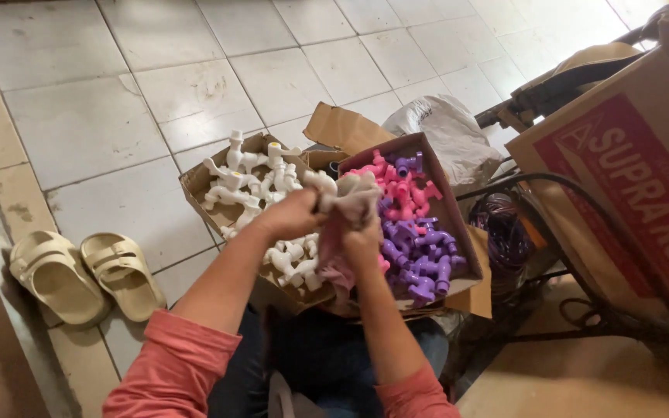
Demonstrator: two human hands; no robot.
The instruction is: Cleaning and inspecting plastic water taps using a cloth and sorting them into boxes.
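Two cream slip-on sandals side by side on the tiled floor, well left of the cardboard box. Next, the box itself, flaps open, split into two compartments: left one heaped with white plastic taps, right one with pink taps at the far end and purple taps nearer the person. Above the divide between the compartments, both bare hands, coral sleeves pushed back to the elbows. Left hand closed round the body of one white tap, grip narrow and firm; tap held clear of the heap, just above the white compartment's right edge, long axis running roughly left to right, spout end pointing toward the pink pile. Right hand just beside and slightly below, touching the same tap from the near side; fingers blurred, with a pink cloth-like scrap hanging beneath, so hard to say how tightly closed. Left hand the nearer and the one carrying the weight. Right of the box, a crumpled white plastic bag, a dark bundle below it, then a large red-printed carton at the frame's edge.
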